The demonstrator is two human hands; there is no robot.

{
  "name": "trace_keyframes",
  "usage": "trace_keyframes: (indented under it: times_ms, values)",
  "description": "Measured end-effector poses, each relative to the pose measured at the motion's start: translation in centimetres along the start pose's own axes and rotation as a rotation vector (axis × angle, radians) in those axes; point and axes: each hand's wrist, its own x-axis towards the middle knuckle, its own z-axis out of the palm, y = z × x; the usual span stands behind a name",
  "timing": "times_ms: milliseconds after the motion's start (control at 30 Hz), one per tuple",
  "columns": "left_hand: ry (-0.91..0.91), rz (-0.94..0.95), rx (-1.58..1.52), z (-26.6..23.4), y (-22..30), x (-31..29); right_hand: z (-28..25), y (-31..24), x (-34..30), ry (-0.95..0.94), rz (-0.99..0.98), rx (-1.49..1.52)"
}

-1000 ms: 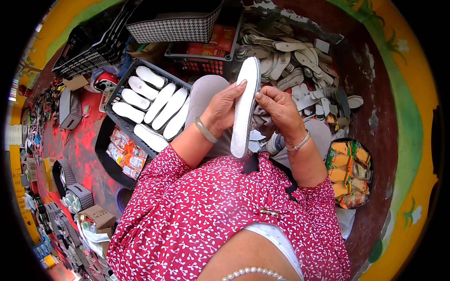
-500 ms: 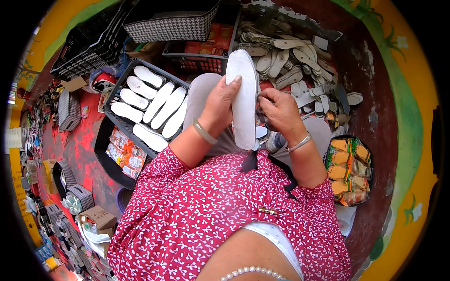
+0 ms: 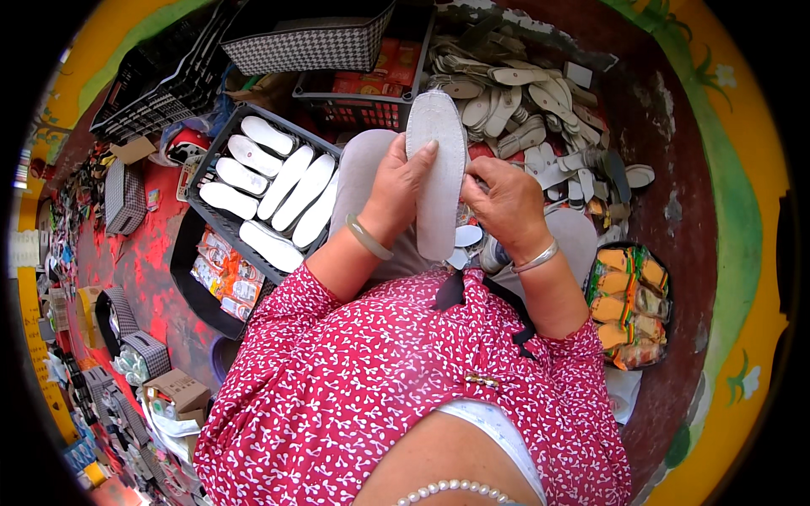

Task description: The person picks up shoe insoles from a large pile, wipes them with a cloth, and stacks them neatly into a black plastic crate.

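Observation:
An off-white shoe insole (image 3: 439,190) is held upright over my lap, toe end away from me. My left hand (image 3: 396,185) grips its left side, thumb pressed flat on the face and fingers behind. My right hand (image 3: 510,207) is closed in a pinch at the insole's right edge, near mid-length. What sits between those fingertips is hidden or too small to name. Small white pieces (image 3: 464,240) lie below, between my knees.
A dark crate (image 3: 192,196) of white insoles stands left, before a black tray (image 3: 181,270) of packets. Loose insoles (image 3: 523,93) are piled at the far right by the wall. A tray of packaged goods (image 3: 629,308) sits right; a houndstooth box (image 3: 304,51) stands far.
The insole has tilted slightly, its near end shifting up and left. My right hand has turned a little and its fingertips have come closer against the insole's edge.

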Motion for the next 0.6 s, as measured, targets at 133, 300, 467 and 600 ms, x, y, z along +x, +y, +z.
trace_keyframes:
  times_ms: [133,300,467,600]
  values:
    - [0.050,-0.146,-0.199,-1.0,0.2,0.5,-0.1,3.0,0.4,0.016,0.277,0.401]
    - [0.112,-0.170,-0.284,-1.6,1.2,0.7,-1.5,5.8,0.4,-0.086,0.378,0.149]
    - [0.031,-0.053,-0.140,-1.5,1.3,0.5,-0.2,5.6,0.1,-0.266,0.390,0.581]
    - [0.002,0.033,0.006,-1.3,0.1,-0.3,0.6,1.8,0.1,-0.237,0.281,0.625]
